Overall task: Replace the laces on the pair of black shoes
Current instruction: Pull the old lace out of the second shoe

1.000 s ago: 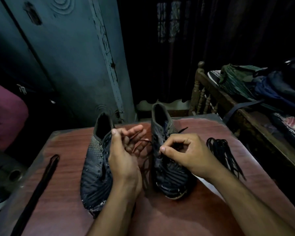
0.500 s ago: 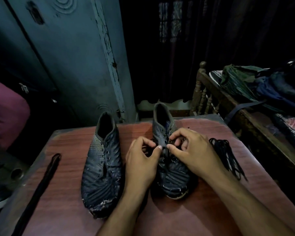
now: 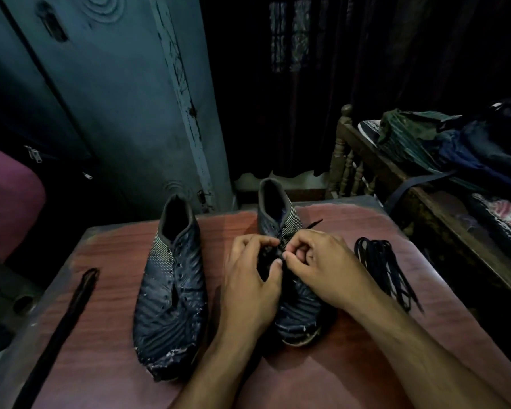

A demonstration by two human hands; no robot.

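Over at the far left of the reddish worktop [image 3: 106, 335] lies a long black lace [image 3: 68, 308], stretched out straight and well to the left of the left shoe [image 3: 171, 293]. That left shoe, our landmark, sits toe toward the person, its eyelets bare, its toe scuffed pale. Just right of it comes the left hand [image 3: 248, 290], fingers curled over the tongue area of the right shoe [image 3: 295, 314], thumb and fingertips pinching at something dark there; it looks like a lace end, though the blur makes it hard to be sure. Right up against it, the right hand [image 3: 322, 270] is curled too, fingertips pinching at the same spot on the right shoe's eyelet row, knuckles raised. A short black lace tip [image 3: 314, 223] pokes out just behind the right hand, beside the shoe's striped collar. Further right of the left shoe, beyond both hands, a bundle of black laces [image 3: 387, 270] lies looped on the worktop, apart from the shoes. Past the worktop's right edge stands a wooden bed [image 3: 363, 154] heaped with clothes [image 3: 425, 137].
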